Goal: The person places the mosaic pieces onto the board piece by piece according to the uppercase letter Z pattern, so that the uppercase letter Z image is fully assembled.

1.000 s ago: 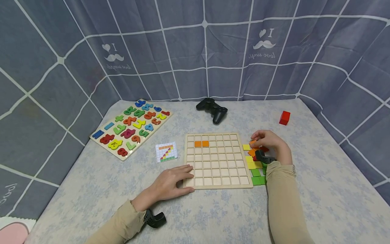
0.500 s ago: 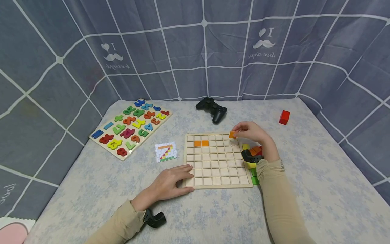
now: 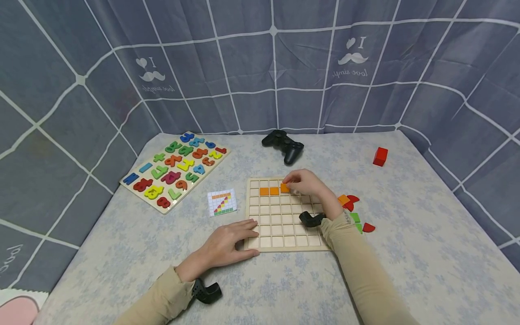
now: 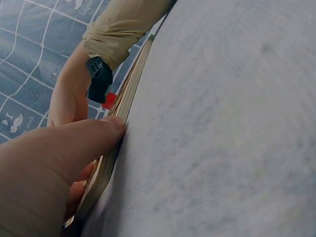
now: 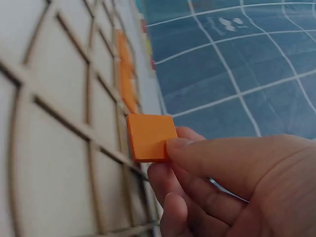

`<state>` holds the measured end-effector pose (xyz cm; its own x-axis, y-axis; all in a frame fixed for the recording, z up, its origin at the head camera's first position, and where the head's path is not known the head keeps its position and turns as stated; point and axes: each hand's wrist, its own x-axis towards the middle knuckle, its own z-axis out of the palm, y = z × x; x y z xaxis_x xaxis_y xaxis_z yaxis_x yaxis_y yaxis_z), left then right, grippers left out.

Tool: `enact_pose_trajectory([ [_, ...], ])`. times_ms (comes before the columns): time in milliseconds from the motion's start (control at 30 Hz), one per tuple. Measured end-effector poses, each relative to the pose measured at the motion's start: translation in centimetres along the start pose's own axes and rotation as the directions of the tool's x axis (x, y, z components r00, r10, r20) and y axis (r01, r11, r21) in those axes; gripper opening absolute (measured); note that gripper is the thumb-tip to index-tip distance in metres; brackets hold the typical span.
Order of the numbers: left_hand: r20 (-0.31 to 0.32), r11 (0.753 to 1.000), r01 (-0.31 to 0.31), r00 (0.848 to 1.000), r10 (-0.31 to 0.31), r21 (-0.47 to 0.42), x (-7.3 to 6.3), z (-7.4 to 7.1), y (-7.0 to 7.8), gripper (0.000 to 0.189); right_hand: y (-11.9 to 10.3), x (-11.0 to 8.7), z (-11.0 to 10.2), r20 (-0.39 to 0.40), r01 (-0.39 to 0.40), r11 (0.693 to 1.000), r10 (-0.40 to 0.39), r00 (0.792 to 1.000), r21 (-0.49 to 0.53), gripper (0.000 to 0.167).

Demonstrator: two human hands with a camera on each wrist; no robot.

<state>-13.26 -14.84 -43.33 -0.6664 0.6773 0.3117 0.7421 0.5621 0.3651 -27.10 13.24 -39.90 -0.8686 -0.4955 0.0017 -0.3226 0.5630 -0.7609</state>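
My right hand (image 3: 306, 183) pinches an orange square tile (image 5: 150, 138) between thumb and fingers, at the upper rows of a wooden grid board (image 3: 266, 249). Just left of it, two orange tiles (image 3: 269, 191) sit side by side in cells of the second row. My left hand (image 3: 227, 243) rests on the board's lower left edge with its fingers spread; in the left wrist view the thumb (image 4: 94, 140) lies along the board's side. Left of the board is a small pattern card (image 3: 221, 202) with coloured shapes on a grid. My right forearm hides part of the loose pieces.
Loose orange, red and green pieces (image 3: 355, 216) lie right of the board. Behind it is a black game controller (image 3: 283, 146). A red block (image 3: 380, 156) stands at the back right, a number puzzle board (image 3: 174, 204) at the back left. A grid-patterned curtain (image 3: 252, 67) surrounds the table.
My right hand has taken an orange tile from the loose pieces and carried it left over the board, beside the two orange tiles. The left hand has stayed in place.
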Motion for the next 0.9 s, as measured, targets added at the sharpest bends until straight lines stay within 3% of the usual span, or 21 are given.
enact_pose_trajectory([
  [233, -0.001, 1.0, -0.001, 1.0, 0.001, 0.004, 0.1, 0.0, 0.0, 0.044, -0.1, -0.1, 0.8, -0.021, -0.082, 0.994, 0.08, 0.997, -0.071, 0.018],
  [367, -0.001, 1.0, 0.0, 1.0, 0.0, 0.002, 0.1, 0.0, 0.0, 0.044, -0.1, -0.3, 0.5, -0.055, -0.081, 0.991, 0.076, 0.996, -0.107, 0.023],
  [500, 0.001, 1.0, -0.001, 1.0, 0.001, 0.005, 0.1, 0.0, 0.0, 0.045, 0.4, -0.9, -0.8, -0.036, -0.064, 0.998, 0.063, 0.997, -0.027, 0.036],
  [667, -0.002, 1.0, -0.007, 1.0, 0.007, 0.012, 0.1, 0.0, 0.0, 0.044, 1.4, -2.4, -3.3, 0.031, -0.073, 0.99, 0.07, 0.997, 0.117, 0.039],
  [900, -0.007, 1.0, -0.01, 1.0, 0.01, 0.019, 0.1, 0.0, 0.0, 0.044, 2.5, -4.7, -6.0, 0.074, -0.151, 0.976, 0.141, 0.987, 0.156, 0.036],
])
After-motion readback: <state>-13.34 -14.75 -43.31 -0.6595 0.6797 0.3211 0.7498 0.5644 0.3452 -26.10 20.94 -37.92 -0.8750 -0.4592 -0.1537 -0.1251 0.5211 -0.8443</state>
